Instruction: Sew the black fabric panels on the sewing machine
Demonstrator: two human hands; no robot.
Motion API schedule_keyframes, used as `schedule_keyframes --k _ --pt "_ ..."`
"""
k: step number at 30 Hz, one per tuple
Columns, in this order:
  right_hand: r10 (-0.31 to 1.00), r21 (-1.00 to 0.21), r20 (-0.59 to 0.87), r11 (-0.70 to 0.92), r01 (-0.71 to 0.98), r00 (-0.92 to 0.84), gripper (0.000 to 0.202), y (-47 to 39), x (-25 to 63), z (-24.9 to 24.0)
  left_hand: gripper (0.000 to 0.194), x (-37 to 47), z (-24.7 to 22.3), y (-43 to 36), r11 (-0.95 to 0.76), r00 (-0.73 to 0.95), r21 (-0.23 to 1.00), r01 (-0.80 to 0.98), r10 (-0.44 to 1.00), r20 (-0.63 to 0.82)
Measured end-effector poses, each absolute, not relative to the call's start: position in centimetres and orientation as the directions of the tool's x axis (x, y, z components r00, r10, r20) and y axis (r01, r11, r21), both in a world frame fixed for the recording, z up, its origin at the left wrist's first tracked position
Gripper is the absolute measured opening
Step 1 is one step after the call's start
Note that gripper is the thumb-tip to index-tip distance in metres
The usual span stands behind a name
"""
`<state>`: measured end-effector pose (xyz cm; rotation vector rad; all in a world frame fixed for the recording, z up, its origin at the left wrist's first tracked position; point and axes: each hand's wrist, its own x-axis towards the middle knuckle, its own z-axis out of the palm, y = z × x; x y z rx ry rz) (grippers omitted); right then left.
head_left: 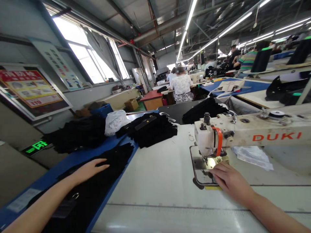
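The room is a workshop hall with strip lights, windows and a seated worker ahead. I find a pale worktable carrying a sewing machine, with a blue side table adjoining at left.

The left hand lies over a pile of black cloth on the blue side table, thumb and forefinger parted, nothing between them. The right hand is at the machine's needle area, fingers bunched; I cannot tell whether they pinch anything.

I judge the step in hand to be work at the needle beside the waiting cloth; the next move calls for fingertips clear of the needle.
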<state>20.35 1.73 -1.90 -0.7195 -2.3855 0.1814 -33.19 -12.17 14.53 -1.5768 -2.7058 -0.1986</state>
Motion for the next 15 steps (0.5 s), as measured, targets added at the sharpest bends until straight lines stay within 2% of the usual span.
schedule_keyframes --k 4,7,9,11,15 --pt "0.536 -0.283 0.541 0.842 0.46 -0.649 0.024 1.8 20.5 -2.0 0.08 -32.0 14.5 -13.4 0.459 -0.445 0.144 0.877 0.888 -0.12" --pt "0.541 -0.284 0.537 0.838 0.465 -0.648 0.024 1.9 20.6 -2.2 0.085 -30.2 14.5 -14.0 0.396 -0.381 0.046 0.917 0.904 -0.194" --pt "0.545 -0.287 0.53 0.836 0.467 -0.65 0.025 1.9 20.6 -2.3 0.077 -29.1 14.2 -14.5 0.36 -0.363 -0.05 0.932 0.919 -0.154" --pt "0.546 -0.289 0.525 0.836 0.466 -0.654 0.025 1.9 20.6 -2.4 0.061 -28.2 13.8 -14.9 0.347 -0.354 -0.106 0.932 0.934 -0.055" --pt "0.546 -0.289 0.527 0.836 0.467 -0.651 0.023 1.9 20.6 -2.5 0.047 -27.2 14.3 -15.2 0.383 -0.372 -0.085 0.92 0.92 0.122"
